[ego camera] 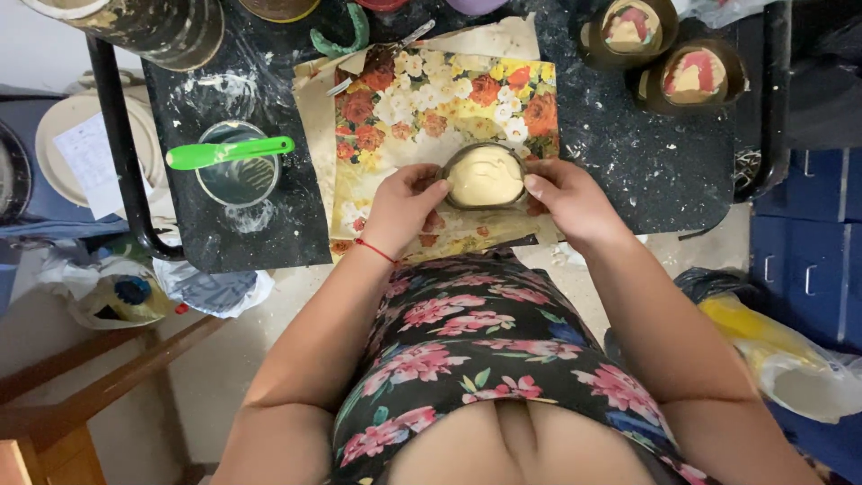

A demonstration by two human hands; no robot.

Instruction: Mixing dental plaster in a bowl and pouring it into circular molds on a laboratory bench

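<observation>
A person's left hand (404,202) and right hand (567,199) cup a small round dark mould filled with pale cream clay (485,176), fingers curled closed against its two sides. The mould sits on a flower-printed cloth (431,108) spread over a black, white-speckled bench (646,153). To the left, a bright green plastic spatula (230,152) lies across a round glass jar (239,175). Two more dark filled moulds (663,56) stand at upper right.
</observation>
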